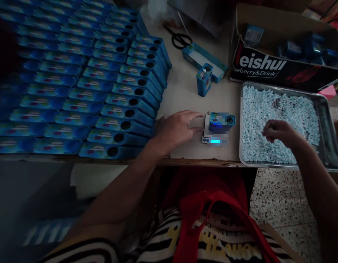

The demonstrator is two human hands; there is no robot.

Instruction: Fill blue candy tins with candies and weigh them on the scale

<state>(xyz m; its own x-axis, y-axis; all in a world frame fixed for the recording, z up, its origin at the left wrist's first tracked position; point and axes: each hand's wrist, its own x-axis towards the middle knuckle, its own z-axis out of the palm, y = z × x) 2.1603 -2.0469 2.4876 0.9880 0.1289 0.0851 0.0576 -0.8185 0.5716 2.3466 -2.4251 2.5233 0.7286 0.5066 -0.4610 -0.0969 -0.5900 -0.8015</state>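
Note:
My left hand [177, 128] rests on the table with fingers stretched out, the fingertips touching the small scale [209, 137]. A blue tin [220, 121] sits on that scale, whose display glows cyan. My right hand [280, 132] hovers over the metal tray [326, 120] of pale blue candies [267, 109], fingers pinched together; what they hold is too small to make out.
Rows of several blue tins [83, 80] cover the left of the table. One upright blue tin [204, 79], an open blue box [203, 60] and scissors [179, 38] lie behind. A cardboard carton [267, 65] with more tins stands at the back right.

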